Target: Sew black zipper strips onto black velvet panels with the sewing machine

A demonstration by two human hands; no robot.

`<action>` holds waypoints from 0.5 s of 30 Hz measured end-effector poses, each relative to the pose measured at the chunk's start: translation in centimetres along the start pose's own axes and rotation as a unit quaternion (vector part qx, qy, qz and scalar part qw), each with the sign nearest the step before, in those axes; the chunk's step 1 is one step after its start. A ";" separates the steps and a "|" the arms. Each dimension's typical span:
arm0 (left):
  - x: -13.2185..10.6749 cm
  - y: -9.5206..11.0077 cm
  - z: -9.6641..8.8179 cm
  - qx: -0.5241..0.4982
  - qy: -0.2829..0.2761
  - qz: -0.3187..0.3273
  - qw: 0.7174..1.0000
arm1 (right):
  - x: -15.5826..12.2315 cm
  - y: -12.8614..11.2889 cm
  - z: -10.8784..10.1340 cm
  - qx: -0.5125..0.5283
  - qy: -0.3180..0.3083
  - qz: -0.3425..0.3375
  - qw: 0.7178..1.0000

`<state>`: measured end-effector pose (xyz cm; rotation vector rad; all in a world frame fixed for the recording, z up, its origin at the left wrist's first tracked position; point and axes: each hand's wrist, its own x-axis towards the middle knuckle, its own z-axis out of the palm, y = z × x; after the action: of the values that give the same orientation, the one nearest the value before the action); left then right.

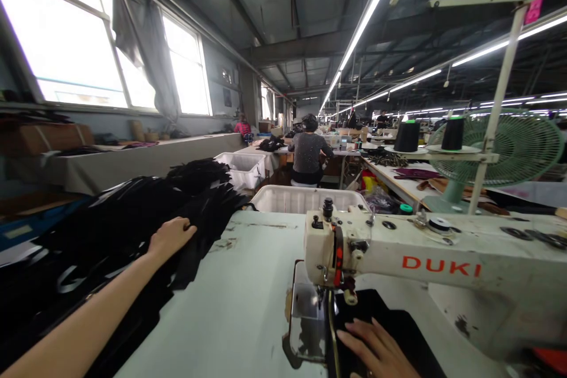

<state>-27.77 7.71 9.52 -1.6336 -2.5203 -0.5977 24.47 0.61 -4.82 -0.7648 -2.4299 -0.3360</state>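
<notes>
The left hand (172,235) rests on a heap of black cut fabric (101,236), its fingers sunk in the folds — any grip cannot be told. The right hand (376,348) lies open and flat on a black fabric piece (376,307) under the DUKI sewing machine (398,254) — the piece's lower part runs out of frame.

left arm (84,307) outstretched, left hand (172,237) palm down, right hand (376,349) palm down, fingers spread
</notes>
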 end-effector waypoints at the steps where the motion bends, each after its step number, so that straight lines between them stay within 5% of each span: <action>1: 0.1 -0.6 -0.8 -0.025 0.014 0.001 1.000 | 0.3 -0.3 0.0 0.006 0.007 0.008 1.000; 5: -0.9 -2.4 -4.3 -0.120 0.061 0.039 0.990 | 1.6 -1.1 -1.7 0.006 -0.009 0.016 1.000; 9: -3.6 -2.0 -5.9 -0.166 0.028 0.072 0.983 | 3.6 -2.1 -3.8 0.032 -0.075 0.060 0.995; 12: -7.8 0.0 -4.4 -0.184 -0.021 0.107 0.977 | 5.1 -3.5 -4.2 0.049 -0.065 0.074 0.994; 15: -14.2 3.0 -0.5 -0.219 -0.084 0.185 0.954 | 5.7 -5.7 -3.4 0.067 -0.017 0.067 0.995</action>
<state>-19.05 -3.67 6.96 -2.3242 -2.1913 -1.0641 18.75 -2.72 0.94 -0.8731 -2.3895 -0.1072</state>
